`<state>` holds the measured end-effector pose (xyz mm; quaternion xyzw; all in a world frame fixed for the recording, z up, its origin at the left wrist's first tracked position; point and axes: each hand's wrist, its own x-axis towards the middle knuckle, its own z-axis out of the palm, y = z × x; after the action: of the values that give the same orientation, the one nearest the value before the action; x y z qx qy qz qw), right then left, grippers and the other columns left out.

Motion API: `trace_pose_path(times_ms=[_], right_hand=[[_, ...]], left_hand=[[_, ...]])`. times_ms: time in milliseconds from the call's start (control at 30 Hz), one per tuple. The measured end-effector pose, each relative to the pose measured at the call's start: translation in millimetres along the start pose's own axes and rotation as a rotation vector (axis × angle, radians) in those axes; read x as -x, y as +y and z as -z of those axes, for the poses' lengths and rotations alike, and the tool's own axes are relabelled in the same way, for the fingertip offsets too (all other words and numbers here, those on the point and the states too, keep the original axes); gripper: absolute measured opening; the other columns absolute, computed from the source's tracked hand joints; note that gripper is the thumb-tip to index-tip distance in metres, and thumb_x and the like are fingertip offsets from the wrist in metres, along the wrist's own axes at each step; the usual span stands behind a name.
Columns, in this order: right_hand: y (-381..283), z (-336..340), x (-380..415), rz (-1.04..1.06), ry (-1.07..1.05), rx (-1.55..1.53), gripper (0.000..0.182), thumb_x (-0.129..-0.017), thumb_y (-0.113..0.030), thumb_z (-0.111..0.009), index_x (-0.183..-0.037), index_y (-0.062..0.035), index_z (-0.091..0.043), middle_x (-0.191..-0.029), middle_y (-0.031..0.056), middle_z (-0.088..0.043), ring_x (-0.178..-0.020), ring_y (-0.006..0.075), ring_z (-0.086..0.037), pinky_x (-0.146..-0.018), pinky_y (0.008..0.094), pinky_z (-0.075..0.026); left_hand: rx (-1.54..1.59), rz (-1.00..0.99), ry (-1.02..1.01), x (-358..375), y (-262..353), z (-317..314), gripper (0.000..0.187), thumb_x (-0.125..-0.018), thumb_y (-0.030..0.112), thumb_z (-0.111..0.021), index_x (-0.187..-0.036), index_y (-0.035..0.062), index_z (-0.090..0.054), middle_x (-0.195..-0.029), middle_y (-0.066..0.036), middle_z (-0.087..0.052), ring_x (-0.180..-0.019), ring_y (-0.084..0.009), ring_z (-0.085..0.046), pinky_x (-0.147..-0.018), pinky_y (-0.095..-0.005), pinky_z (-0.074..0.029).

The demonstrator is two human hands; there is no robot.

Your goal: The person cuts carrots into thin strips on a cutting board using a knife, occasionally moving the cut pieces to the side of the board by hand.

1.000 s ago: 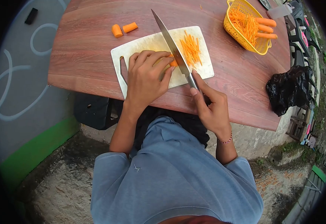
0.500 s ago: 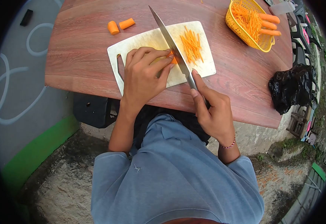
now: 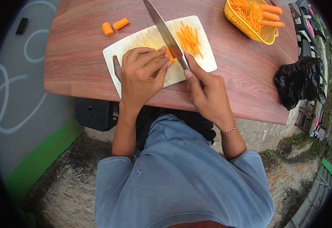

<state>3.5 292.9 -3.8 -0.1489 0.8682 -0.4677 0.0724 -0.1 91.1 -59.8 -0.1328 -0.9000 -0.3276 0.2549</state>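
Observation:
My left hand [image 3: 142, 72] is closed on a carrot piece [image 3: 169, 55], pressing it against the white cutting board [image 3: 135, 39]. Most of that piece is hidden behind my fingers and the blade. In my right hand [image 3: 209, 89] is the handle of a large kitchen knife [image 3: 165, 32]. Its blade slants across the board, right beside the carrot and close to my left fingertips. A pile of carrot strips [image 3: 189, 39] lies on the board to the right of the blade. Two short carrot chunks [image 3: 107, 29] rest on the table behind the board's left side.
The reddish wooden table [image 3: 75, 57] has its near edge before my body. A yellow basket [image 3: 245, 33] at the back right holds shredded carrot [image 3: 247, 15] and whole carrots [image 3: 271, 16]. A black plastic bag [image 3: 299, 81] sits at the table's right edge.
The view has shifted slightly, so the table things appear a little higher and further left. Both hands keep their grip, and the knife stays beside the carrot piece.

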Motion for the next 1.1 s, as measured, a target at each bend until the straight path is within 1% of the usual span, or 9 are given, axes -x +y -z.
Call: trace_pose_path(times_ms=[133,167,267,433,567,667,833,1000,1100], right_hand=[[-10.5,15.4,-2.4,-0.218,-0.117,-0.053,0.042,-0.104,-0.011,-0.064,-0.145,-0.0016,-0.065,-0.078,0.0298,-0.066,-0.070,0.0450,-0.071,-0.069,0.0441,-0.055],[-10.5,16.0,-0.8,-0.218,-0.116,-0.057,0.042,-0.104,-0.011,-0.064,-0.145,-0.0016,-0.065,-0.078,0.0298,-0.066,-0.070,0.0450,-0.071,-0.069,0.0441,-0.055],[-12.0,16.5,6.2,-0.160,-0.094,-0.037,0.043,-0.104,-0.010,-0.065,-0.146,-0.0028,-0.064,-0.078,0.0299,-0.064,-0.071,0.0452,-0.071,-0.069,0.0437,-0.055],[-20.1,18.9,11.4,-0.039,-0.060,0.061,0.045,-0.103,-0.008,-0.066,-0.147,-0.0026,-0.064,-0.084,0.0300,-0.067,-0.077,0.0456,-0.071,-0.070,0.0462,-0.055],[-25.9,19.5,15.9,-0.023,-0.064,0.109,0.044,-0.102,-0.008,-0.066,-0.146,-0.0011,-0.064,-0.087,0.0302,-0.068,-0.080,0.0450,-0.072,-0.071,0.0480,-0.055],[-29.2,18.0,22.1,-0.017,-0.085,0.141,0.047,-0.102,-0.007,-0.066,-0.148,-0.0008,-0.062,-0.085,0.0275,-0.069,-0.077,0.0442,-0.071,-0.071,0.0493,-0.054],[-24.5,-0.9,33.7,0.081,-0.025,0.211,0.054,-0.101,-0.006,-0.066,-0.153,-0.0001,-0.056,-0.081,0.0217,-0.068,-0.068,0.0419,-0.069,-0.062,0.0511,-0.054],[-8.2,-21.0,17.4,0.130,0.040,0.206,0.057,-0.100,-0.006,-0.066,-0.155,0.0009,-0.053,-0.079,0.0215,-0.068,-0.066,0.0421,-0.068,-0.060,0.0524,-0.055],[-5.2,-22.7,2.7,0.151,0.051,0.210,0.056,-0.100,-0.007,-0.066,-0.154,0.0009,-0.054,-0.078,0.0222,-0.068,-0.068,0.0428,-0.069,-0.061,0.0525,-0.055]], left_hand=[[-0.012,0.003,0.016,0.5,1.6,-0.5,0.018,-0.083,0.013,-0.087,-0.101,0.0091,-0.087,-0.113,-0.001,-0.082,-0.104,-0.0228,-0.071,-0.098,-0.0408,-0.050],[-0.006,0.006,0.017,0.5,1.5,-0.4,0.018,-0.083,0.013,-0.087,-0.101,0.0093,-0.087,-0.113,-0.001,-0.082,-0.104,-0.0228,-0.070,-0.098,-0.0409,-0.050],[-0.033,-0.004,-0.001,-2.4,4.5,3.8,0.021,-0.081,0.007,-0.088,-0.103,0.0071,-0.087,-0.114,-0.003,-0.083,-0.104,-0.0239,-0.072,-0.093,-0.0376,-0.054],[-0.031,-0.007,-0.005,-3.1,5.0,4.4,0.020,-0.081,0.007,-0.088,-0.101,0.0068,-0.087,-0.114,-0.004,-0.083,-0.104,-0.0241,-0.072,-0.093,-0.0378,-0.053],[-0.017,0.000,-0.002,-3.4,4.5,3.8,0.019,-0.081,0.006,-0.087,-0.100,0.0062,-0.087,-0.112,-0.004,-0.082,-0.104,-0.0246,-0.071,-0.092,-0.0381,-0.054],[-0.007,-0.003,0.004,-3.8,4.0,3.4,0.019,-0.080,0.005,-0.087,-0.100,0.0056,-0.087,-0.110,-0.005,-0.082,-0.104,-0.0249,-0.071,-0.092,-0.0382,-0.054],[-0.002,-0.002,-0.005,-5.7,4.3,4.4,0.020,-0.080,0.004,-0.087,-0.099,0.0049,-0.086,-0.109,-0.006,-0.082,-0.104,-0.0255,-0.071,-0.092,-0.0388,-0.054],[-0.008,0.003,-0.025,-4.5,5.2,4.1,0.021,-0.079,0.004,-0.087,-0.100,0.0054,-0.087,-0.110,-0.006,-0.081,-0.105,-0.0262,-0.072,-0.094,-0.0397,-0.054],[0.010,0.011,-0.004,-1.1,2.7,1.6,0.019,-0.082,0.012,-0.086,-0.101,0.0095,-0.087,-0.111,-0.001,-0.079,-0.105,-0.0244,-0.068,-0.098,-0.0423,-0.048]])
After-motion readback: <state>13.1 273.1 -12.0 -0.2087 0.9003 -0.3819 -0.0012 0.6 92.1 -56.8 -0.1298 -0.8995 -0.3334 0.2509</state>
